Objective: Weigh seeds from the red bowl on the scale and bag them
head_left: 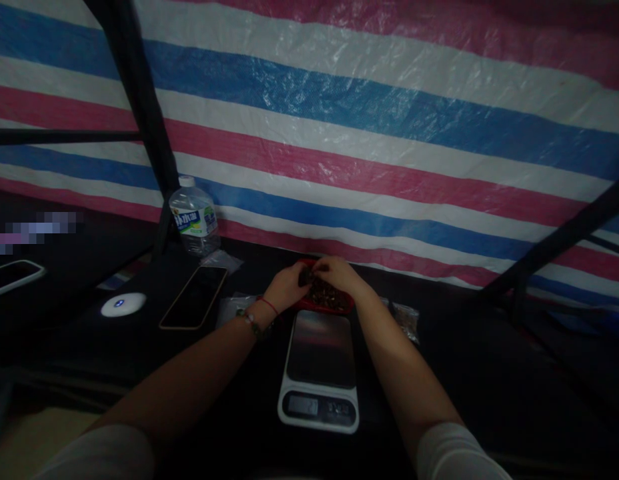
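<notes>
A red tray point(345, 309) holding dark, brownish loose dried bits point(327, 295) sits at the back of the black table. Over its left end is my left hand point(285, 287), fingers curled closed beside a dark clump or small bag I cannot make out. My right hand point(337, 272) reaches over the tray from the right, its fingertips pinched near the same dark spot. What either hand grips is too dim to name. Just in front of the tray lies a white kitchen scale point(319, 367) with a bare dark plate and a lit display.
Left of my arms are a phone point(194, 299), a white oval device point(123, 304) and a clear plastic bottle point(195, 223). Clear plastic bags point(233, 308) lie by my left wrist; a small filled bag point(407, 320) lies beyond my right forearm. Striped sheeting point(339, 153) hangs behind.
</notes>
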`<state>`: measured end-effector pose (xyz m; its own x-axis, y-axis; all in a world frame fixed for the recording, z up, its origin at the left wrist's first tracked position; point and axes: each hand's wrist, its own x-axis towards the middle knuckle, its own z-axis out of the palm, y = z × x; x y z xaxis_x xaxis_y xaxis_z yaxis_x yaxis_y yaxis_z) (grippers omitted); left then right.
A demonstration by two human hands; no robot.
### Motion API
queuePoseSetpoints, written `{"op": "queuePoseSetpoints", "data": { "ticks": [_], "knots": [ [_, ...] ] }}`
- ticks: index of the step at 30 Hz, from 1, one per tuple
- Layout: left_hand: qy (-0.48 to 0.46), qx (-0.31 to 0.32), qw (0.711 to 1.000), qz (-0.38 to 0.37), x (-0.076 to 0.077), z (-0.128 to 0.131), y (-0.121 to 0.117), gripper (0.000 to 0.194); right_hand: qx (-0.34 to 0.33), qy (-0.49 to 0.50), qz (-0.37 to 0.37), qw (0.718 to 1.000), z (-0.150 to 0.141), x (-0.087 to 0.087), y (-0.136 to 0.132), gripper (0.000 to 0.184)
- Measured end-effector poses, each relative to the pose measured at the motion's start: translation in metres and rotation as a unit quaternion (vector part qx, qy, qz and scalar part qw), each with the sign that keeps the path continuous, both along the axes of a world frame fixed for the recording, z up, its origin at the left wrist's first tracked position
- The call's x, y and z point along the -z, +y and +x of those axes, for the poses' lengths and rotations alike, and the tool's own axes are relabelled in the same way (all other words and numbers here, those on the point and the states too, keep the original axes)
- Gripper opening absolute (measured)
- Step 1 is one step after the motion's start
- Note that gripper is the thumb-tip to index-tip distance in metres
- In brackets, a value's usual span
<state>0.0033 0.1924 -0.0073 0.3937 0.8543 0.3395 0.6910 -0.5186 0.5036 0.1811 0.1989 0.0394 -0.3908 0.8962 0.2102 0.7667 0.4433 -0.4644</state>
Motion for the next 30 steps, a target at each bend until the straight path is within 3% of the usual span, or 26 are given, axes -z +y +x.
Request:
{"op": "queuePoseSetpoints", "data": {
  "ticks": [9, 13, 19, 25, 28, 30],
  "knots": [
    [-0.047, 0.011, 0.999, 0.017, 0.007, 0.000, 0.003, 0.049, 0.040, 0.052, 0.057, 0.996, 0.010, -0.004, 0.005, 0.024],
    [-0.037, 0.037, 0.999, 0.014, 0.006, -0.001, 0.004, 0.040, 0.084, 0.100, 0.083, 0.988, 0.019, -0.005, 0.003, 0.023],
    [-0.033, 0.074, 0.996, 0.033, 0.000, 0.000, 0.000, 0.054, 0.175, 0.142, 0.145, 0.963, 0.049, 0.019, -0.013, 0.024],
    [-0.010, 0.229, 0.973, 0.028, -0.029, 0.001, -0.021, 0.060, 0.265, 0.217, 0.174, 0.923, 0.070, 0.058, -0.036, 0.028],
    [0.001, 0.309, 0.951, -0.005, -0.039, -0.001, -0.043, 0.066, 0.271, 0.231, 0.183, 0.916, 0.070, 0.066, -0.038, 0.030],
    [0.010, 0.341, 0.940, -0.027, -0.037, -0.002, -0.058, 0.066, 0.275, 0.231, 0.194, 0.913, 0.068, 0.068, -0.037, 0.031]
  ]
}}
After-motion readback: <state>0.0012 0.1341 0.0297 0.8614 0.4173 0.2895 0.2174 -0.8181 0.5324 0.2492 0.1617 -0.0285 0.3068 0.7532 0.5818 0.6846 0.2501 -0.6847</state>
